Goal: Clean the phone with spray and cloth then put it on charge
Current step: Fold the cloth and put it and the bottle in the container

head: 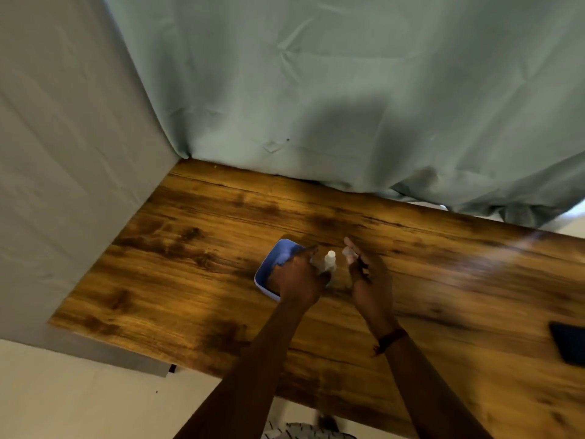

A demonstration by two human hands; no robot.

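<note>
At mid-desk, the left hand [297,277] curls its fingers round a small spray bottle [330,259], label unreadable, over a blue tray [275,264] with contents hidden, while the right hand [368,280] pinches a clear cap [349,253].

A wooden table with three small things on or over it.
The dark-grained brown table [190,248] carries a shallow blue tray [276,257] near its middle. A small clear spray bottle [330,263] stands upright just beside the tray's right side, its base hidden. A dark, blurred phone [569,346] lies flat, well apart at the right edge.
</note>
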